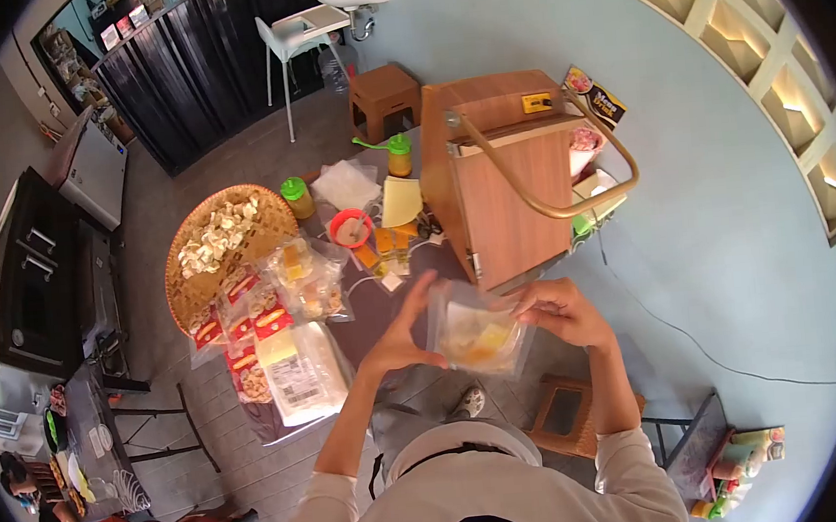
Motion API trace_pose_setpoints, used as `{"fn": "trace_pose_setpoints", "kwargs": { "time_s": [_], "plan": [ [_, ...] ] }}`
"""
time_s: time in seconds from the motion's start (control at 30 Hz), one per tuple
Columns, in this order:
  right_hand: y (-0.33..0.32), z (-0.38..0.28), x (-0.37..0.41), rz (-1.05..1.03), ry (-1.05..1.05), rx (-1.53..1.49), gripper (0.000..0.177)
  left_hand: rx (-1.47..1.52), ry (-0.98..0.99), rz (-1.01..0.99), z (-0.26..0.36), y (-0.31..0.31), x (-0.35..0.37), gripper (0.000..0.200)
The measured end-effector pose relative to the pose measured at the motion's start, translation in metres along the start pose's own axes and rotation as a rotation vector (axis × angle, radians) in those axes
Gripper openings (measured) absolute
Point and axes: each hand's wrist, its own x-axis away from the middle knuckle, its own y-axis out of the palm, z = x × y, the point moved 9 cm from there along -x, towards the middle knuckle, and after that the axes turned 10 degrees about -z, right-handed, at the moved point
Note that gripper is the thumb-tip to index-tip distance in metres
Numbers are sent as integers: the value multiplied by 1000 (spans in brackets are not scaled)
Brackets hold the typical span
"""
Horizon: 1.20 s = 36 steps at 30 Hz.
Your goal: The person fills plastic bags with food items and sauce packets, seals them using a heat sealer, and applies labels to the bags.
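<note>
Both my hands hold a clear plastic bag (478, 337) with yellow-orange snack pieces inside, lifted above the table's near edge. My left hand (406, 331) grips the bag's left side with fingers spread up along it. My right hand (561, 311) pinches the bag's upper right corner. Just beyond the bag stands a wooden box machine (505, 180) with a curved metal handle.
A round woven tray (269, 238) of pale snack pieces lies at the left of the dark table (382, 308). Filled packets (293, 290), labelled bags, a red cup (350, 228) and green-capped jars sit around it. A low stool (567, 411) stands below right. A person sits at bottom left.
</note>
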Motion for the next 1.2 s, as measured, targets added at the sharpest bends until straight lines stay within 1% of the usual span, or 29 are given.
{"fn": "trace_pose_setpoints", "kwargs": {
  "time_s": [0.03,0.07,0.1,0.13,0.17,0.2,0.23,0.27,0.3,0.33,0.37,0.43,0.47,0.5,0.57,0.6,0.63,0.67,0.73,0.77,0.83,0.9,0.97,1.07,1.13,1.2],
  "plan": [
    [-8,3,10,3,2,6,5,2,6,-2,-6,13,-8,107],
    [-14,2,17,6,-62,-15,7,124,-145,-161,-30,40,-16,95],
    [-19,1,23,8,-126,-38,14,244,-298,-319,-49,70,-17,83],
    [-21,5,29,8,-123,-36,14,430,-334,-187,-39,83,-20,58],
    [-35,12,40,173,-158,-265,23,435,-337,-190,-44,99,-24,58],
    [-46,24,55,340,-187,-495,33,492,-307,-107,-51,108,-27,53],
    [-46,34,66,343,-175,-499,33,549,-278,-20,-58,117,-28,47],
    [-46,51,76,375,-120,-515,42,556,-284,-18,-65,131,-31,47],
    [-44,68,85,407,-66,-532,51,569,-252,55,-70,136,-33,43],
    [-44,80,91,469,-42,-479,46,578,-217,125,-72,139,-36,39],
    [-44,91,98,474,-44,-482,46,575,-220,121,-72,147,-39,39],
    [-39,124,110,492,159,-505,30,498,-327,204,-81,152,-40,34],
    [-44,122,113,595,152,-486,23,493,-333,197,-82,156,-43,34],
    [-46,127,115,602,149,-493,23,485,-328,231,-83,156,-45,32],
    [-54,135,115,620,117,-452,29,475,-321,261,-88,153,-49,31],
    [-57,138,115,623,118,-452,29,489,-327,306,-95,150,-48,28],
    [-58,140,114,617,131,-489,31,505,-332,352,-95,146,-50,26],
    [-60,143,112,609,143,-523,34,508,-329,353,-93,144,-53,26],
    [-72,143,113,614,132,-484,36,543,-398,387,-96,142,-54,26],
    [-78,143,112,621,118,-452,38,549,-398,396,-101,140,-55,26],
    [-84,149,107,625,131,-464,38,540,-470,392,-122,139,-50,27],
    [-93,156,100,631,133,-472,38,600,-446,441,-135,140,-53,29],
    [-99,170,97,657,147,-674,33,660,-419,489,-127,133,-63,32],
    [-108,169,79,641,188,-686,32,723,-416,534,-121,123,-75,38],
    [-115,182,70,631,188,-726,32,811,-484,541,-139,123,-77,41],
    [-117,196,64,631,185,-769,31,831,-488,543,-153,117,-79,41]
  ]
}}
